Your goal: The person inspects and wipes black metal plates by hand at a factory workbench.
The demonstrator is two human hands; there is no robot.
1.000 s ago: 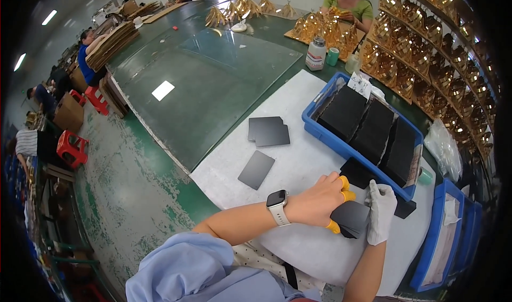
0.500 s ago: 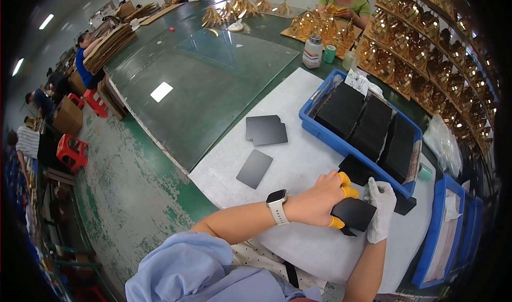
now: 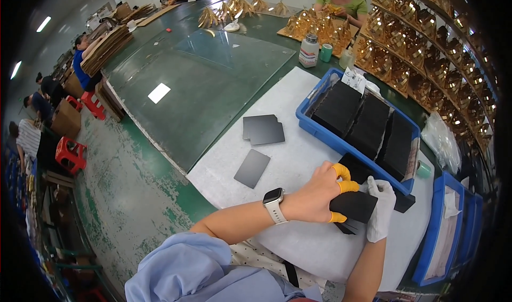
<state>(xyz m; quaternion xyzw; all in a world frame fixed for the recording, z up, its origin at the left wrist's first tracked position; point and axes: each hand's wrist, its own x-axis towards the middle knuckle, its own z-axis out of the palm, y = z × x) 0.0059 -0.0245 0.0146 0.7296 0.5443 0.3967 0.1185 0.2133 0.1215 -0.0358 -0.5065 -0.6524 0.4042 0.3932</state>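
Observation:
My left hand (image 3: 318, 191), with yellow finger cots on its fingertips and a watch at the wrist, is closed on a small stack of thin black rectangular cards (image 3: 354, 206). At the stack's right edge, my right hand (image 3: 381, 211) grips it in a white glove, thumb up. The cards fan slightly apart at their lower edge. More black pieces (image 3: 354, 167) lie just beyond my hands, partly under the tray's near side. To the left, a single dark grey card (image 3: 252, 168) rests flat, and overlapping cards (image 3: 268, 133) lie behind it.
A blue tray (image 3: 341, 145) holding black stacks (image 3: 368, 122) stands on the white-covered table (image 3: 306, 142). Behind it are a white bottle (image 3: 309, 51) and green tape roll (image 3: 326, 52). Blue trays (image 3: 426, 254) sit at right. Gold ornaments (image 3: 392, 57) fill racks. Several people work farther off.
The fingers of my left hand have shifted and spread a little on the stack, whose lower edge now shows more fanned cards. My right hand stays at its side. The whole view has shifted slightly.

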